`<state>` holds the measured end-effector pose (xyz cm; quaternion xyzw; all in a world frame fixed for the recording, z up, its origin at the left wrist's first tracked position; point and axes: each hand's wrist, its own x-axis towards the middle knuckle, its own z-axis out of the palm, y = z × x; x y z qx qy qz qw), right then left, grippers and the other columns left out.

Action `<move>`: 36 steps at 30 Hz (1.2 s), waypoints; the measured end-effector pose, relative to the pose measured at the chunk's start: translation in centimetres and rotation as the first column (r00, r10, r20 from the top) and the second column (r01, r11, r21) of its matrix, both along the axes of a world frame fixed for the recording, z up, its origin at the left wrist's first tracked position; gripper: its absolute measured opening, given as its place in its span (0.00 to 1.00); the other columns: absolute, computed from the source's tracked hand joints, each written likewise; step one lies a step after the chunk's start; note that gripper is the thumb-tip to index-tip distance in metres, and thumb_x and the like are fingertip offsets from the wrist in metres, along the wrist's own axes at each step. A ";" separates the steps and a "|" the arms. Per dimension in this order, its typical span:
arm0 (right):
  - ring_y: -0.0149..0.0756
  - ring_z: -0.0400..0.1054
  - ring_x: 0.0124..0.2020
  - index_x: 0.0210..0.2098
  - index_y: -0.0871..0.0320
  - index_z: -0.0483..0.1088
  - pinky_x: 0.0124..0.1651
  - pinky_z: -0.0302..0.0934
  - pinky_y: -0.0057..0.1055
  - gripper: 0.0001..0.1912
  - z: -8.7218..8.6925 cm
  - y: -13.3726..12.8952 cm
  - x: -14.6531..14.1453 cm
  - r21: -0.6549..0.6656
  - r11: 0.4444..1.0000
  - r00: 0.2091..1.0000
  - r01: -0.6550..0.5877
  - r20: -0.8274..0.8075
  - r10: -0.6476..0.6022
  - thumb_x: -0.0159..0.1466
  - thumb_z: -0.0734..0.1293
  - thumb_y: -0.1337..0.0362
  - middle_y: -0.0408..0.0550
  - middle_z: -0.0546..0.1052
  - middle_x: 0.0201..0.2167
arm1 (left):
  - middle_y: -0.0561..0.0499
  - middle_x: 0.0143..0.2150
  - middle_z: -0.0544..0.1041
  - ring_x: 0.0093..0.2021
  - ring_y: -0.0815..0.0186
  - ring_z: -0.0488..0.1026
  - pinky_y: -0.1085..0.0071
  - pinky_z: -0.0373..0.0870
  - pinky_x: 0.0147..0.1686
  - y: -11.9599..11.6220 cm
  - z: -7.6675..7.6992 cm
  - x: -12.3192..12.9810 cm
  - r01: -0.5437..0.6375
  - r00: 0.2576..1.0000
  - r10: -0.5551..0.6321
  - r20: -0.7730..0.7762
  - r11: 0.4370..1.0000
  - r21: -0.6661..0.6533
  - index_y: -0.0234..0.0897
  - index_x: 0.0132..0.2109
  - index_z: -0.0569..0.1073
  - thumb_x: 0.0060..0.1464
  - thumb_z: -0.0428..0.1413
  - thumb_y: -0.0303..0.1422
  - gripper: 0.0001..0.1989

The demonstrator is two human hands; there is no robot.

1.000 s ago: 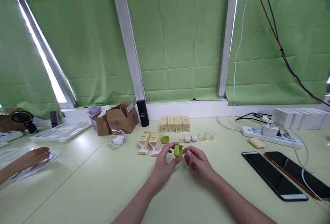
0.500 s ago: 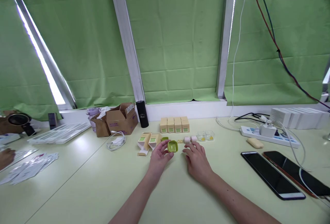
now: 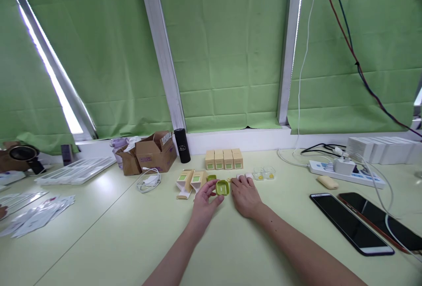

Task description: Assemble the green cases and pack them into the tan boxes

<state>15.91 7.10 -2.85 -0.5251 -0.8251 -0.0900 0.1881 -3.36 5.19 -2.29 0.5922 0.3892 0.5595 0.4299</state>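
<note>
The left hand [image 3: 203, 201] pinches a hollow, square green plastic-looking case [image 3: 222, 188] while the right hand [image 3: 245, 196], half-curled (grip hidden from here), seemingly reaches for small yellowish pieces [image 3: 228, 180], needing fingertip care.

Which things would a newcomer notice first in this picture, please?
The large green blinds fill the upper background. Below them, near the middle, the left hand holds a small green container, with the right hand beside it. Two dark phones lie at the right.
</note>
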 end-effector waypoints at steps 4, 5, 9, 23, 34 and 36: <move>0.52 0.62 0.54 0.50 0.60 0.74 0.56 0.49 0.45 0.20 0.0 -0.7 0.3 0.035 0.999 1.000 -0.003 -0.018 0.004 0.60 0.64 0.78 0.57 0.77 0.52 | 0.40 0.55 0.81 0.56 0.53 0.78 0.60 0.74 0.51 -0.6 0.8 0.1 0.007 1.000 -0.007 0.012 1.000 -0.012 0.41 0.56 0.75 0.47 0.71 0.43 0.30; 0.53 0.61 0.55 0.50 0.60 0.74 0.57 0.49 0.45 0.20 0.0 -1.0 0.4 0.047 0.999 1.000 -0.013 -0.023 0.014 0.59 0.64 0.78 0.57 0.77 0.52 | 0.40 0.56 0.81 0.56 0.53 0.77 0.60 0.74 0.52 -0.7 1.0 0.1 0.002 1.000 -0.002 0.012 1.000 -0.011 0.41 0.55 0.75 0.47 0.71 0.43 0.30; 0.47 0.65 0.52 0.44 0.59 0.76 0.59 0.49 0.42 0.18 -0.6 -2.2 0.9 0.108 0.988 0.993 -0.109 -0.029 0.112 0.61 0.63 0.80 0.55 0.80 0.47 | 0.40 0.56 0.81 0.57 0.54 0.77 0.60 0.72 0.54 -1.0 1.4 0.2 -0.004 1.000 0.004 0.012 1.000 -0.001 0.40 0.55 0.75 0.48 0.70 0.40 0.28; 0.36 0.65 0.29 0.35 0.58 0.72 0.41 0.56 0.36 0.15 -1.0 -5.0 1.1 0.438 0.867 0.832 -0.238 -0.368 0.414 0.64 0.59 0.82 0.46 0.75 0.27 | 0.41 0.56 0.81 0.60 0.50 0.75 0.57 0.68 0.59 -1.1 1.2 0.3 -0.022 1.000 0.022 -0.001 1.000 0.011 0.40 0.55 0.76 0.48 0.71 0.38 0.28; 0.39 0.72 0.39 0.46 0.54 0.77 0.41 0.69 0.35 0.12 1.2 -5.9 1.6 0.234 0.931 0.401 -0.278 -0.853 0.334 0.74 0.62 0.61 0.53 0.76 0.42 | 0.41 0.57 0.79 0.59 0.51 0.76 0.54 0.70 0.60 -1.2 1.0 0.5 -0.090 0.989 0.097 -0.111 0.994 0.060 0.40 0.56 0.76 0.51 0.68 0.38 0.25; 0.38 0.70 0.34 0.44 0.55 0.77 0.38 0.68 0.34 0.14 1.4 -5.7 1.7 0.112 0.953 0.268 -0.280 -0.945 0.190 0.72 0.65 0.53 0.51 0.77 0.38 | 0.41 0.56 0.80 0.59 0.51 0.76 0.53 0.69 0.61 -1.5 1.3 0.7 -0.096 0.984 0.105 -0.146 0.993 0.068 0.40 0.55 0.76 0.51 0.68 0.37 0.25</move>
